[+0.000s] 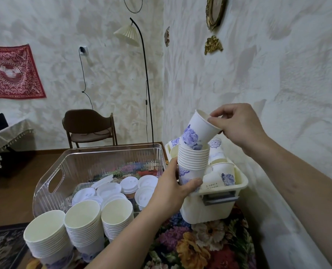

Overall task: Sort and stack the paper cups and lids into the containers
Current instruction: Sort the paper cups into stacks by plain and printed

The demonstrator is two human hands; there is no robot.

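Cup (201,131) pinched by right hand (238,125) enters left-held stack (193,160).

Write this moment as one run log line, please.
left hand: grips cup stack | right hand: pinches tilted cup, entering stack | lids: clear bin

Soft even light, wide-angle edge distortion.
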